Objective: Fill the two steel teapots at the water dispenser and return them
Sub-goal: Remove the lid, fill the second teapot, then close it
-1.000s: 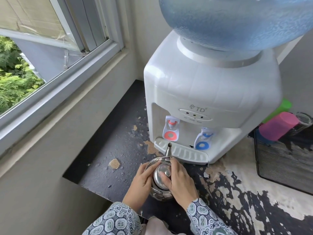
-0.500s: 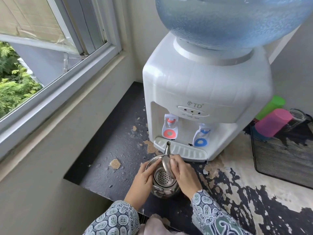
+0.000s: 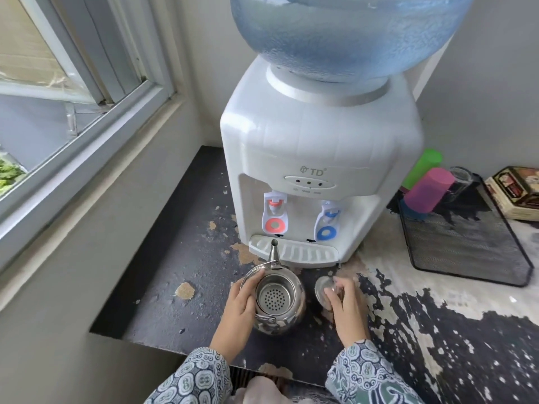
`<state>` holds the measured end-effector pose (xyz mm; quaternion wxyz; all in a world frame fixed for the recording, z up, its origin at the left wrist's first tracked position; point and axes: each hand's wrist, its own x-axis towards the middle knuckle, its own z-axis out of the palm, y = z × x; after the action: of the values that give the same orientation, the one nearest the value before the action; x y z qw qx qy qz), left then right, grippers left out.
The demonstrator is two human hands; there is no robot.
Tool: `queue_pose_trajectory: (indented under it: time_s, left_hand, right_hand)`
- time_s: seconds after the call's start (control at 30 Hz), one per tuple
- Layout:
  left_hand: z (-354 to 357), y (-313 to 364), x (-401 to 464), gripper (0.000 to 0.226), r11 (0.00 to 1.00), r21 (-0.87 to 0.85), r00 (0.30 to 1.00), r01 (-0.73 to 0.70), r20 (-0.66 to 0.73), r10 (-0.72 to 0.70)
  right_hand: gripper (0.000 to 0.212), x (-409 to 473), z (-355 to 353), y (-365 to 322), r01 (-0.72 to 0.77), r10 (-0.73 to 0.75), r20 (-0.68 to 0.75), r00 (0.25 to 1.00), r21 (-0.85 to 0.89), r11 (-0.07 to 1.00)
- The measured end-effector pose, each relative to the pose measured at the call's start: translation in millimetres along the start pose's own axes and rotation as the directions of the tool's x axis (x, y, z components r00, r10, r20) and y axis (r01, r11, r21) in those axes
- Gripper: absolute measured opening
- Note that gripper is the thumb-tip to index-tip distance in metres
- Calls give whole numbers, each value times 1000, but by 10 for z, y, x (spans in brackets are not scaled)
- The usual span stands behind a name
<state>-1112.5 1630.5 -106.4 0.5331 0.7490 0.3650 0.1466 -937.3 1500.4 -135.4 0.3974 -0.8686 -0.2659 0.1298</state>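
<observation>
A steel teapot (image 3: 287,313) stands on the worn dark counter (image 3: 186,258) in front of the white water dispenser (image 3: 320,147). Its spout points at the drip tray (image 3: 306,252), and its top is uncovered, showing the perforated strainer inside. My left hand (image 3: 240,304) grips the pot's left side. My right hand (image 3: 345,304) holds the pot's steel lid (image 3: 322,290) low over the counter, just right of the pot. The red tap (image 3: 273,217) and blue tap (image 3: 328,224) sit above the tray. Only one teapot is in view.
A black mesh tray (image 3: 466,249) lies right of the dispenser with pink and green cups (image 3: 428,191) tipped at its back. A printed box (image 3: 519,193) sits at the far right. A window frame (image 3: 87,118) and wall close the left side.
My right hand lifted the lid off the teapot and carried it to the right of the pot. My left hand stayed on the pot, which has not moved.
</observation>
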Motion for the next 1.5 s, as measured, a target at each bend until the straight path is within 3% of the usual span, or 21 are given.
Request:
queue_pose_trajectory:
  time_s: [0.17, 0.27, 0.33, 0.4, 0.53, 0.67, 0.8, 0.9, 1.03, 1.17, 1.23, 1.33, 1.4, 1.5]
  left_hand:
    - [-176, 74, 192, 35, 1000, 16, 999, 13, 45, -14]
    - [-270, 125, 375, 21, 1000, -25, 995, -9, 96, 11]
    - [-301, 123, 472, 19, 999, 8, 987, 42, 156, -43]
    - [-291, 79, 515, 19, 990, 29, 967, 138, 213, -141]
    - [-201, 25, 461, 15, 966, 15, 954, 259, 154, -258]
    - [-121, 32, 314, 27, 905, -167, 919, 390, 136, -371]
    - [-50, 136, 216, 39, 830, -310, 882, 463, 256, -396]
    - [7, 232, 202, 42, 832, -347, 898, 432, 251, -362]
    - [165, 370, 283, 65, 860, -326, 918, 392, 201, -342]
    - [358, 542, 299, 78, 920, -330, 977, 211, 87, -193]
    - [446, 586, 315, 79, 958, -265, 994, 107, 24, -105]
    - [571, 574, 354, 102, 990, -134, 999, 35, -35, -40]
    - [650, 550, 363, 117, 1000, -14, 998, 24, -56, -25]
    - [745, 525, 385, 120, 996, 90, 988, 1, -154, 13]
  right_hand:
    - [32, -148, 69, 205, -5, 42, 135, 990, -261, 965]
    - [32, -230, 68, 86, 0, 12, 42, 999, -269, 963]
    - [27, -300, 62, -67, 12, -14, -6, 1000, -210, 978]
    - [24, -410, 75, -251, 25, -18, 46, 999, -150, 988]
    - [37, -601, 158, -488, -29, 17, 185, 983, 60, 998]
    - [39, -565, 147, -615, -125, 96, 129, 987, 244, 962]
    - [28, -396, 95, -659, -181, 150, 117, 982, 322, 929]
    - [29, -262, 60, -614, -232, 185, 147, 972, 443, 866]
    - [27, -27, -139, -643, -214, 149, 165, 975, 527, 822]
    - [30, 174, -250, -654, -174, 84, 186, 979, 542, 823]
    - [32, 253, -289, -635, -173, 69, 210, 975, 532, 829]
    - [34, 330, -331, -617, -139, 48, 187, 981, 511, 848]
    - [34, 386, -360, -595, -131, 41, 187, 981, 502, 855]
    - [35, 431, -416, -576, -134, 4, 259, 966, 486, 864]
